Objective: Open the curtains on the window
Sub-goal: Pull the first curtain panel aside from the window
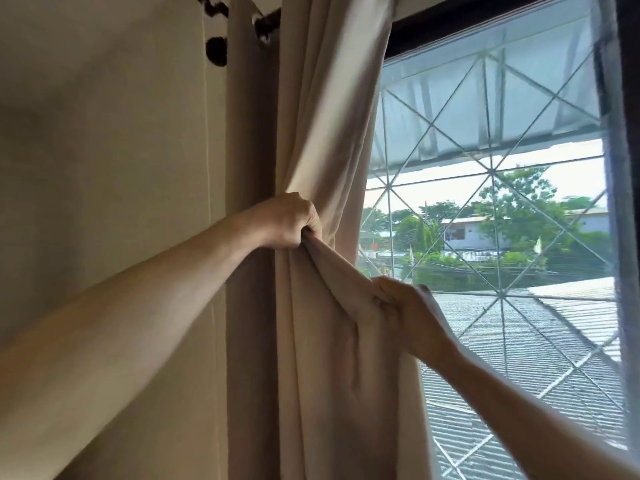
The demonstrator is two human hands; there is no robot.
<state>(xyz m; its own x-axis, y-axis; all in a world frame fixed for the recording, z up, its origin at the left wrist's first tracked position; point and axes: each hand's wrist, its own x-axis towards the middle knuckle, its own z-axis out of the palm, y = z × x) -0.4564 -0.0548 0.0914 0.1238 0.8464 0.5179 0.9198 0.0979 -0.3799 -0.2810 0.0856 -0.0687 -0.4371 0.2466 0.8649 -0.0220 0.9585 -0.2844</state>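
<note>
Both grips fisted on curtain: left hand higher, nearer rod; right hand lower, window-side; bunch goes left.

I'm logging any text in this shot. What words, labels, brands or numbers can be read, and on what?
None can be read.
Curtain, held by the left hand and right hand: plain fabric, no label showing.
Wall and window: no writing.
Buildings outside: any signs are too small and blurred to read.
</note>
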